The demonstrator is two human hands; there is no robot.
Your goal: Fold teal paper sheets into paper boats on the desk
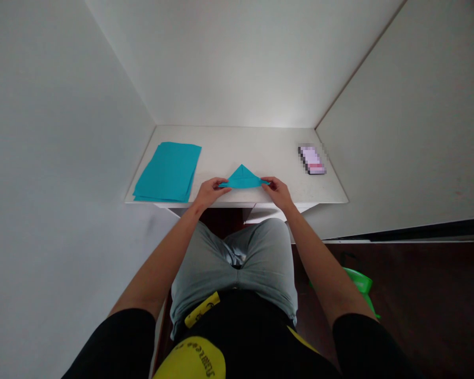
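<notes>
A folded sheet of blue paper (pixel 243 178), peaked in the middle with a narrow band along its lower edge, is at the front of the white table. My left hand (pixel 212 191) pinches its left end between thumb and fingers. At the opposite end, my right hand (pixel 277 191) grips the right tip the same way. The peak points away from me, toward the wall. Whether the paper's underside rests on the table I cannot tell.
Left of my hands lies a loose stack of blue paper sheets (pixel 169 171). A phone (pixel 313 159), partly pixelated, lies at the right of the white table (pixel 229 145). Walls enclose the table's back and sides. A green object (pixel 359 281) stands on the dark floor at right.
</notes>
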